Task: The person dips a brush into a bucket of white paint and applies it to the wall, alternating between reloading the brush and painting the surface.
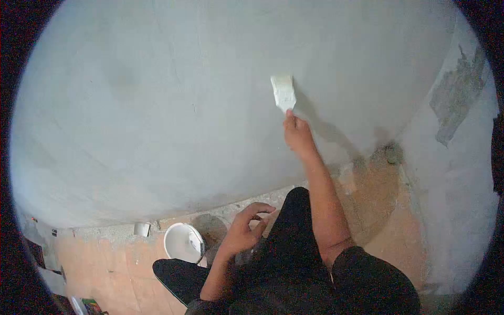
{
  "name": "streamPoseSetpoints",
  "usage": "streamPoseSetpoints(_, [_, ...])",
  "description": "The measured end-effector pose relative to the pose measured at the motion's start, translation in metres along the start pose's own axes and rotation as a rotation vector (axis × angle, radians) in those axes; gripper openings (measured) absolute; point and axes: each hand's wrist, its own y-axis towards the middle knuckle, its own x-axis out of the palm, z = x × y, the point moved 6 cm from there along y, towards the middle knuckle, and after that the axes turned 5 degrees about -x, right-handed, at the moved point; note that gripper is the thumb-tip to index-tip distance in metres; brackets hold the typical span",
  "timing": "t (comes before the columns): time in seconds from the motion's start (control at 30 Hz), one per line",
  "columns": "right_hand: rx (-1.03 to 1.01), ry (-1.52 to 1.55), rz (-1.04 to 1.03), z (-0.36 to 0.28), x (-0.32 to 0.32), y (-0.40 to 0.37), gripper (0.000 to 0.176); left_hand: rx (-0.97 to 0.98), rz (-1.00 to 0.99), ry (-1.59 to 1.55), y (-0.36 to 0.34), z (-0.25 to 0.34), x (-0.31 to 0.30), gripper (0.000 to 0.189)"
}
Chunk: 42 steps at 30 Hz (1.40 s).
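A wide brush (284,93) with white, paint-coated bristles and ferrule points upward against the grey wall (157,105). Its handle is in my right hand (298,134), whose fingers are closed round it. Over my lap hangs my left hand (245,229), fingers apart and slightly curled, with nothing in it. Left of that hand, a white bucket (169,247) stands on the floor near the foot of the wall; something pale lies inside, too unclear to name.
A small metallic piece (142,229) rests by the wall's base. Orange-brown floor (121,273) runs below. On the right, another wall section carries a rough dark grey patch (457,94). Colourful items (93,307) lie at the bottom left.
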Motion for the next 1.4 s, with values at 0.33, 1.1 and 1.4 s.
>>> streamPoseSetpoints(0.33, [0.709, 0.150, -0.352, 0.176, 0.107, -0.106, 0.048, -0.016, -0.014, -0.010, 0.003, 0.000, 0.004, 0.023])
streamPoseSetpoints(1.1, [0.422, 0.124, -0.440, 0.123, 0.114, -0.086, 0.063, 0.015, -0.006, -0.011, 0.004, 0.007, 0.005, 0.026])
streamPoseSetpoints(1.4, [0.210, 0.190, -0.364, 0.036, 0.064, -0.046, 0.047, 0.049, 0.038, -0.005, -0.006, 0.011, -0.004, 0.025])
